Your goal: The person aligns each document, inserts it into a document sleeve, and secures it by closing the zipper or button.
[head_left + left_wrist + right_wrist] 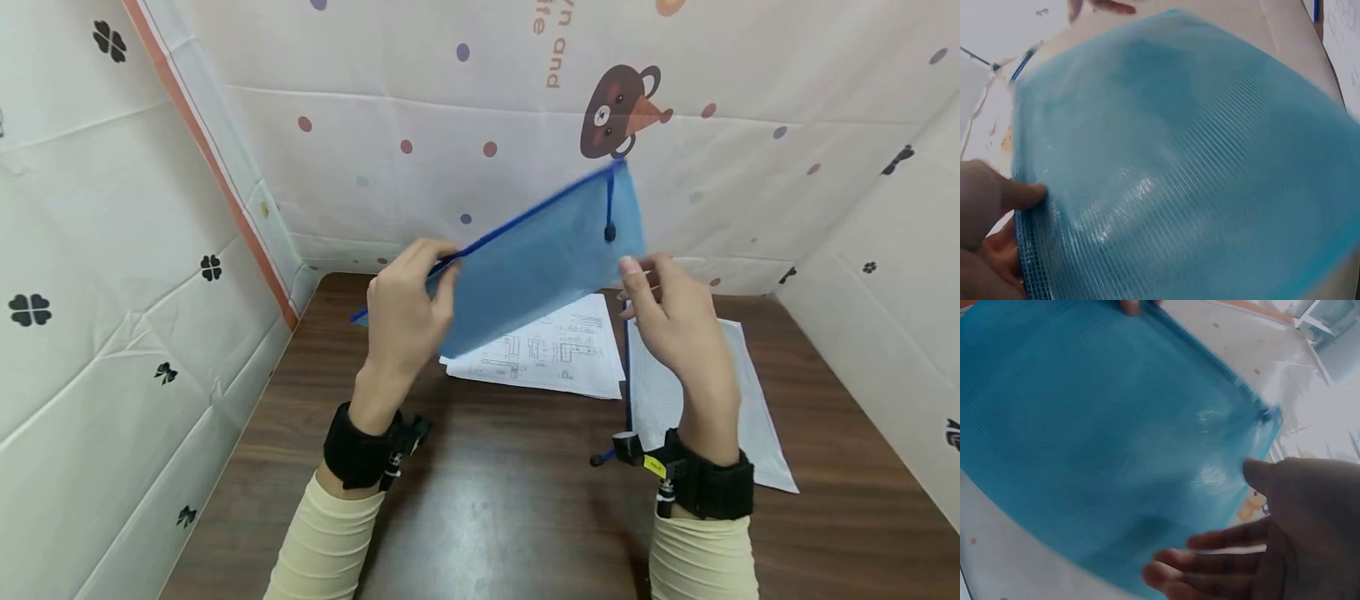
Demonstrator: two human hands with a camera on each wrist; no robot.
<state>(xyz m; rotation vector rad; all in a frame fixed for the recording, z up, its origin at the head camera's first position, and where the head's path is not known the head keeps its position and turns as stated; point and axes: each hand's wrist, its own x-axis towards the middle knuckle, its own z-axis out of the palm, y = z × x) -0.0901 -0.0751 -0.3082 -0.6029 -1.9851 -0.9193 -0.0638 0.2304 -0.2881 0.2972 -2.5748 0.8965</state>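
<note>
A blue mesh zip pouch is held up in the air above the table, tilted with its right end higher. My left hand grips its left end at the zipper edge, the thumb pressed on the mesh. My right hand is at the pouch's lower right corner, thumb tip against the edge and fingers loosely stretched beside it. The pouch fills both wrist views. A dark blue pull cord hangs from the zipper near the right end.
On the brown wooden table lie printed drawing sheets and, to their right, a white mesh pouch with a blue zipper. Patterned cloth walls close in the table at left, back and right.
</note>
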